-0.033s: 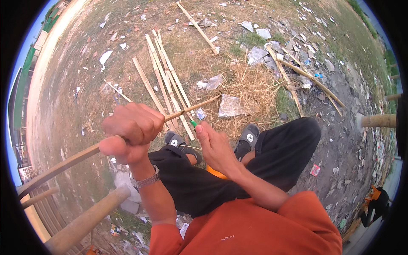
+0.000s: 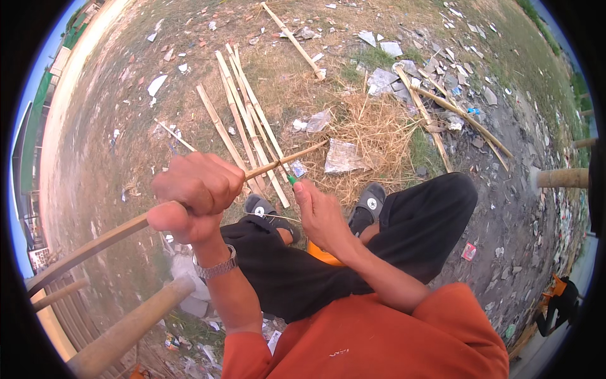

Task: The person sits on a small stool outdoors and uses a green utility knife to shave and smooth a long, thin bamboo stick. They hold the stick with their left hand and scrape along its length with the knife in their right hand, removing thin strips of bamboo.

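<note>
My left hand [image 2: 199, 192] is closed around a long bamboo strip [image 2: 303, 153], which slants from the lower left to a tip above my feet. In my right hand [image 2: 320, 215] is a knife [image 2: 291, 179] with a green handle, mostly covered by the fingers. Its thin dark blade crosses the strip ahead of my left fist and appears to touch it. Beyond my hands, several split bamboo strips [image 2: 222, 123] lie side by side on the ground. A thin pale sliver crosses near my left shoe.
Dry straw [image 2: 372, 136] and a crumpled clear plastic sheet [image 2: 344, 156] lie ahead. More bamboo pieces [image 2: 426, 120] rest on broken tile shards at the right. Thick bamboo poles [image 2: 129, 328] stand close at lower left, another [image 2: 562, 179] at right. Something orange [image 2: 323, 254] sits beneath my legs.
My right hand and the knife have shifted slightly to the right, toward the strip's far tip. My left hand and the strip hold almost still.
</note>
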### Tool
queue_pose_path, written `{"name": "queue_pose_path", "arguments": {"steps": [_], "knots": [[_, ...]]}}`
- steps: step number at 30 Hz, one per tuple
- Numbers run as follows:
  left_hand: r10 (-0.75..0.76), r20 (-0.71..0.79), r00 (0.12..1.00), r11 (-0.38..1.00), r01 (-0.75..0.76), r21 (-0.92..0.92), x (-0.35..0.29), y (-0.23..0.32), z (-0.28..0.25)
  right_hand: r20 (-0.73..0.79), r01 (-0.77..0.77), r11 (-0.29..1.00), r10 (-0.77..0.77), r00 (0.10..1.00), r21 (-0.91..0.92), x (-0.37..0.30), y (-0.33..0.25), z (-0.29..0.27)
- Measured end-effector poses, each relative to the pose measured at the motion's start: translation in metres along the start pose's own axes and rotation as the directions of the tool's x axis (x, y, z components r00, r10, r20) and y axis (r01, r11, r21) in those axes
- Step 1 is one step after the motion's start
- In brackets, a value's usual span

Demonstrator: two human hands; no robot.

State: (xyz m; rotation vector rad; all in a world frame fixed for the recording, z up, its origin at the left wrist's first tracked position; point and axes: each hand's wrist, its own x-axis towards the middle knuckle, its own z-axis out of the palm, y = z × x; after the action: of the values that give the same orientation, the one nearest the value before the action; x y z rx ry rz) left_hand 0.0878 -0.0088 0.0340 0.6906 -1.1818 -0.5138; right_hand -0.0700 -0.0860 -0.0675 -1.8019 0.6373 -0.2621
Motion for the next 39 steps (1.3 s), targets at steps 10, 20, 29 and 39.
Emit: {"name": "queue_pose_path", "arguments": {"steps": [10,20,29,39], "knots": [[-0.006,-0.011,1.000,0.998,0.007,0.061,-0.003,0.000,0.004,-0.010,0.115,0.986,-0.117,0.993,-0.123,0.003,-0.001,0.004],[0.016,-0.008,1.000,1.000,-0.015,0.025,0.000,-0.002,-0.001,-0.143,-0.052,0.968,0.017,0.990,-0.247,0.000,0.026,0.016],[-0.001,0.015,1.000,0.999,0.000,0.044,0.001,-0.003,0.006,-0.134,-0.111,0.978,0.088,0.987,-0.179,0.010,0.046,0.016],[-0.008,-0.026,1.000,0.994,0.011,0.113,0.003,-0.003,0.013,-0.111,-0.086,0.955,0.056,0.992,-0.284,0.017,0.051,0.005]]}}
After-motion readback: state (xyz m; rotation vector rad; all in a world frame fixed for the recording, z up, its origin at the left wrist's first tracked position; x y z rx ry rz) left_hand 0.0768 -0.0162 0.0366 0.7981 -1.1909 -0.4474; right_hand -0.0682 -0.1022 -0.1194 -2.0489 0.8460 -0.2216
